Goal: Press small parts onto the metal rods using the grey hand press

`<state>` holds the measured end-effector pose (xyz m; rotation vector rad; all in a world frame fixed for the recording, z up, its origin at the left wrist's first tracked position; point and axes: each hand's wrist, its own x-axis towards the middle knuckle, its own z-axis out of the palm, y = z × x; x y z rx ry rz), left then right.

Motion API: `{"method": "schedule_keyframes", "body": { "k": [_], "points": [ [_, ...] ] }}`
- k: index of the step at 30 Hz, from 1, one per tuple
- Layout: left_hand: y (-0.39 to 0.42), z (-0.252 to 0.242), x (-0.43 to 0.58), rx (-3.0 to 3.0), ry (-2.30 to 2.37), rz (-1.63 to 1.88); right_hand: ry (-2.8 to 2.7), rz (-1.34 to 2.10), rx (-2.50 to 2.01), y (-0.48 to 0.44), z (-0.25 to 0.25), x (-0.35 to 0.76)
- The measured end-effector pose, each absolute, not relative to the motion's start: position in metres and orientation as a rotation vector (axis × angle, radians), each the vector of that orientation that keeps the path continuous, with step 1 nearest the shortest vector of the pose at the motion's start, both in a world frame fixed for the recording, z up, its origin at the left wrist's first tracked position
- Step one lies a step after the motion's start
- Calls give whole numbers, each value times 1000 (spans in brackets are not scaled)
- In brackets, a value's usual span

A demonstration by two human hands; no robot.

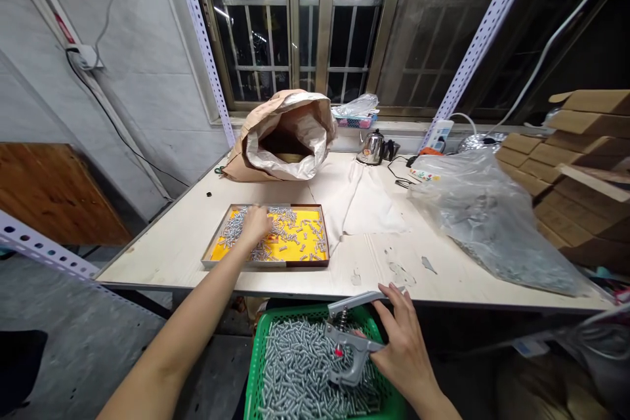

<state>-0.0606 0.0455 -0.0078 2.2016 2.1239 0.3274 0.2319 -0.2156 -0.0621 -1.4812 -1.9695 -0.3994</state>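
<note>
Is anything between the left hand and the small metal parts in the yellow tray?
Nothing visible. The left hand lies directly on the metal parts inside the yellow tray, with no object between them. The right hand is apart, gripping a hand press over the green basket.

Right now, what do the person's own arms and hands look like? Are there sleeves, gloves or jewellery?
Both are bare. The left arm shows no sleeve along its whole visible length, and the left hand has no glove. The right hand is also ungloved, with no sleeve at the wrist. I see no watch, ring or bracelet on either.
</note>
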Motion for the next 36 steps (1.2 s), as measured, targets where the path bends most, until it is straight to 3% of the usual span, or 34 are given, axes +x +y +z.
{"method": "schedule_keyframes", "body": {
  "k": [10, 21, 31, 36],
  "points": [
    [57, -19, -13, 2109, 1940, 240, -1961, -452, -1534, -220, -56, 238],
    [12, 13, -30, 1756, 1783, 931, -1909, -498, -1563, -205, -44, 238],
    [-82, 18, -92, 1059, 1373, 1118, -1993, -394, -1469, -211, -53, 249],
    [-110, 10, -133, 861, 1301, 1279, -2053, -520, -1359, -206, -57, 257]
  ]
}}
